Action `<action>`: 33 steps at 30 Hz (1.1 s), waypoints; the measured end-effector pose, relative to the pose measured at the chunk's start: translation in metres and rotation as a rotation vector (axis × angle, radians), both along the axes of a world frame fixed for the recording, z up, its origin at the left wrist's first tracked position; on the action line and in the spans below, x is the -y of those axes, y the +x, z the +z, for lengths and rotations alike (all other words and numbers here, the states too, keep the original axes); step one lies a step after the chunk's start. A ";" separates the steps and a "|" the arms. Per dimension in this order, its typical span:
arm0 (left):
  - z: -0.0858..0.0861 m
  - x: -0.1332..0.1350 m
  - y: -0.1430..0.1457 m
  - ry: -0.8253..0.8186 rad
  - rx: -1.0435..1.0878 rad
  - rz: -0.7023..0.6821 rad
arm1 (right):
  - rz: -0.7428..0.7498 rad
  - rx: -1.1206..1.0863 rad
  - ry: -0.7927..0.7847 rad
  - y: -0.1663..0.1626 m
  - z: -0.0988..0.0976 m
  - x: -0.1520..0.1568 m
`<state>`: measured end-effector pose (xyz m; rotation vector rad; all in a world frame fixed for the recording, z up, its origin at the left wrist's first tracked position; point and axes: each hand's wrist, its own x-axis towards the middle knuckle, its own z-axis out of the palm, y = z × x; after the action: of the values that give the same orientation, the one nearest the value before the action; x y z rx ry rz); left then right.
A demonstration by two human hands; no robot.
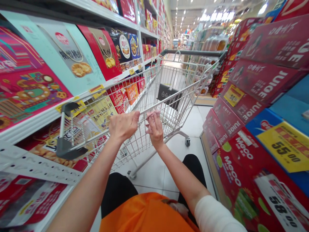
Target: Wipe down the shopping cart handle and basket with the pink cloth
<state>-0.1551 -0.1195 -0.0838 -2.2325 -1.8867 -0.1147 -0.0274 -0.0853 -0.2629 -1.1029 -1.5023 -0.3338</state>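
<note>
A wire shopping cart (174, 94) stands sideways in front of me, its basket holding a dark sign plate (169, 95). My left hand (123, 125) is closed around the near top rail of the cart. Just to its right, my right hand (155, 129) is closed on a crumpled pink cloth (149, 121), which lies against the same rail. The grey plastic corner (70, 149) of the cart is at the left, close to the shelf, and its grey handle bar (193, 53) is on the far side.
Shelves with gift boxes (65, 48) and snack bags run along the left, and a white perforated shelf bracket (38, 162) juts out low. Stacked drink cartons (256, 80) with price signs (287, 146) line the right. A cart wheel (187, 141) rests on the tiled floor (154, 174).
</note>
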 end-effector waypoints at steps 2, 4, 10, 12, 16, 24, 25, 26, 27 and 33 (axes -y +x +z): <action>0.001 0.000 0.001 0.002 -0.004 0.008 | 0.032 0.034 -0.030 0.003 -0.026 0.005; 0.001 -0.001 0.001 0.006 -0.010 0.016 | 0.055 0.073 -0.025 0.008 -0.044 0.012; 0.001 -0.001 0.003 0.006 -0.028 0.022 | 0.020 0.011 0.055 0.020 -0.017 0.008; 0.001 0.000 0.004 0.004 -0.024 0.025 | 0.024 0.016 0.037 0.019 -0.003 0.001; 0.003 0.001 0.004 -0.009 -0.009 0.033 | 0.017 0.089 -0.032 0.014 -0.014 0.003; 0.000 -0.002 0.002 -0.016 0.006 0.032 | 0.056 0.006 0.012 0.046 -0.022 -0.001; 0.000 -0.002 0.002 -0.015 0.007 0.034 | 0.021 -0.030 0.038 0.050 -0.014 -0.008; 0.000 -0.002 0.002 -0.015 0.008 0.038 | -0.010 -0.055 0.056 0.054 -0.008 -0.015; 0.001 -0.001 0.003 -0.015 0.007 0.042 | -0.037 -0.065 0.067 0.056 -0.003 -0.021; 0.001 0.000 0.004 -0.014 0.006 0.052 | -0.006 0.037 0.067 0.054 -0.028 -0.015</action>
<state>-0.1515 -0.1198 -0.0828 -2.1924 -1.9530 -0.0998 0.0266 -0.0701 -0.2913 -1.0532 -1.5097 -0.4078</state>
